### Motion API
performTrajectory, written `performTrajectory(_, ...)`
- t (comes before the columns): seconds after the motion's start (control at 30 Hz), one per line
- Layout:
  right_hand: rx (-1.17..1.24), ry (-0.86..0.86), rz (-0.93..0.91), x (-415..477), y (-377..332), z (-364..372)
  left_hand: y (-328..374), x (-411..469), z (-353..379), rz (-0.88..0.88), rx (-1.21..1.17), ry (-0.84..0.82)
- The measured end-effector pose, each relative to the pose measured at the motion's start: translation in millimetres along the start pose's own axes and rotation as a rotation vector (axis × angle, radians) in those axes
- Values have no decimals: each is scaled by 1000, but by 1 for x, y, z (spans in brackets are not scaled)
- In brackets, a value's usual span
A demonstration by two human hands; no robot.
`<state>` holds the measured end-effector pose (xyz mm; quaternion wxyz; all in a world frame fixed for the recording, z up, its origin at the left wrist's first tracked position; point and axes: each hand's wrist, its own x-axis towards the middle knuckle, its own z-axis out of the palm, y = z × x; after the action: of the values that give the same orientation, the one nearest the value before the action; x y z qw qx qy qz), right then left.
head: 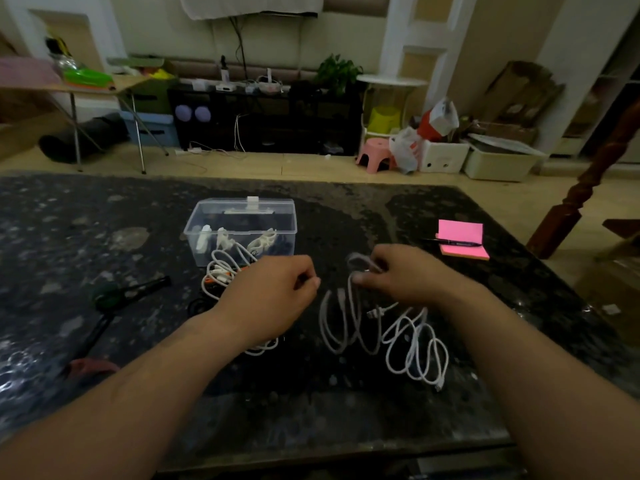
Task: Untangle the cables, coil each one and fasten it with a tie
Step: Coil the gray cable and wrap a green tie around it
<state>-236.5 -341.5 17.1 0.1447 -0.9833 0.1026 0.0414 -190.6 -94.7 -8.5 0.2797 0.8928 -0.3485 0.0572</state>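
A long white cable (414, 344) hangs in loose loops from my right hand (401, 271), which pinches its upper end above the dark stone table (104, 220). My left hand (273, 292) hovers just left of it with fingers curled shut; whether it pinches anything is unclear. Behind my left hand lies a tangled pile of white cables (221, 271) with an orange part and a black cable. One white loop (261, 348) shows below my left wrist. A clear plastic box (242, 216) behind the pile holds white clips or ties.
A pink sticky-note pad (462, 239) with a black pen (453, 242) across it lies at the right. A dark green-and-black tool (128, 292) lies at the left. A red object (91, 367) sits near the left front edge.
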Motion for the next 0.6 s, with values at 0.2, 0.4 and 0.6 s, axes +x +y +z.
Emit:
performTrajectory(0.2,418,424,-13,-31,-3,-45,10,1,1,-36,-192,-3)
performTrajectory(0.4,872,655,-184,-41,-14,-62,26,3,4,-176,-404,0)
performTrajectory(0.6,1259,655,-249,-32,-16,-59,33,1,14,-353,-700,-105)
